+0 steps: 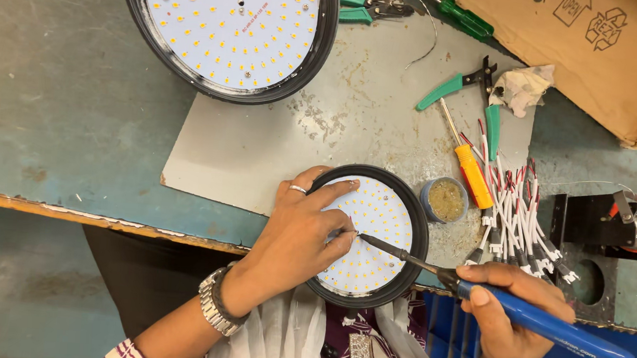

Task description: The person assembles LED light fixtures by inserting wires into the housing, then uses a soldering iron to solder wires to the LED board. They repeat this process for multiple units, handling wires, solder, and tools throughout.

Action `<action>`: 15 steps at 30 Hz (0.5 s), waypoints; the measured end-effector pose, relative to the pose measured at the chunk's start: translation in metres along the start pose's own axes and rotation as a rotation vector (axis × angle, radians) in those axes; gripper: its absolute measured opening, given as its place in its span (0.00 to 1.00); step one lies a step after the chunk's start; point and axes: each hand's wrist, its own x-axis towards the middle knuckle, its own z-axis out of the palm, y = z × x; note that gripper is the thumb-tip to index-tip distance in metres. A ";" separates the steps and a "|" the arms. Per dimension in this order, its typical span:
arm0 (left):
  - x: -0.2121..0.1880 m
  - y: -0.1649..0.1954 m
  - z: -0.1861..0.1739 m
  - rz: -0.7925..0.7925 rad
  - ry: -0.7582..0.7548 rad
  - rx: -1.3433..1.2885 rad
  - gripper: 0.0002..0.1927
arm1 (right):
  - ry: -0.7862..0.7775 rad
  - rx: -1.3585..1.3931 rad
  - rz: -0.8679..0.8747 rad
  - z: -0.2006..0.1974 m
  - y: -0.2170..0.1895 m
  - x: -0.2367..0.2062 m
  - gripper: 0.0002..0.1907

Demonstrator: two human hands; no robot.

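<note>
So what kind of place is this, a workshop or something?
Most likely a small lamp-assembly workbench: the right hand holds a soldering iron to a round LED panel, with wire leads and side cutters nearby.

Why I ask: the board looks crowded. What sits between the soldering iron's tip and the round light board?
Nothing visible. The soldering iron in the right hand reaches the light board unblocked, its tip beside the left hand fingertips.

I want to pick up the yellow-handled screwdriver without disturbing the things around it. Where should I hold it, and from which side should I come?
Grip the yellow-orange handle of the screwdriver at its middle, probably coming from above. It lies flat, thin shaft pointing up-left, with the small flux tin to its left and the bundle of white wires to its right, so the sides are crowded.
</note>
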 end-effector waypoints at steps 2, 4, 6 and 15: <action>0.000 0.000 0.000 -0.005 -0.005 -0.006 0.05 | -0.010 -0.021 0.017 -0.001 0.000 0.000 0.14; 0.000 0.000 0.000 -0.006 -0.007 -0.005 0.05 | -0.014 -0.039 0.028 -0.002 0.000 0.001 0.14; 0.000 0.000 0.000 -0.006 -0.003 -0.001 0.05 | -0.033 -0.033 -0.014 -0.002 0.000 0.003 0.14; 0.001 0.000 -0.001 -0.001 0.000 -0.008 0.06 | -0.038 -0.030 -0.082 -0.003 -0.002 0.005 0.14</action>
